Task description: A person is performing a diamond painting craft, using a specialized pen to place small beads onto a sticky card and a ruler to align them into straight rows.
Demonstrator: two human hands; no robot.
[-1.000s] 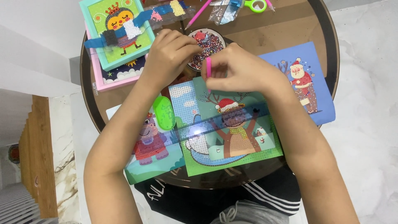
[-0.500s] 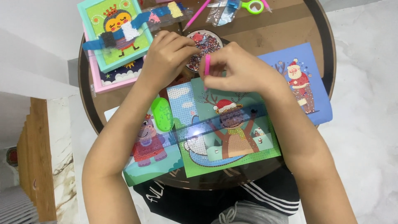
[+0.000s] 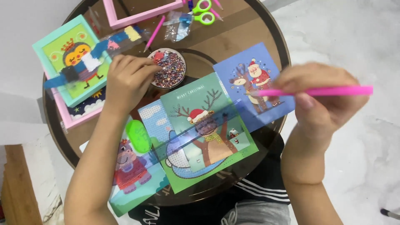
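Pale marble floor surrounds the round brown counter, which carries everything. On it lies a green reindeer picture, flanked by a blue one and a hippo picture. Left hand rests beside the round bead tray, fingers curled together touching its rim. Right hand hovers off the counter's edge, fingers clamped on a pink pen held level.

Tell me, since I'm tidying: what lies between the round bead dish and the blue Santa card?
In the head view, only bare brown tabletop separates the bead dish from the blue Santa card; the green reindeer card sits just below that gap.
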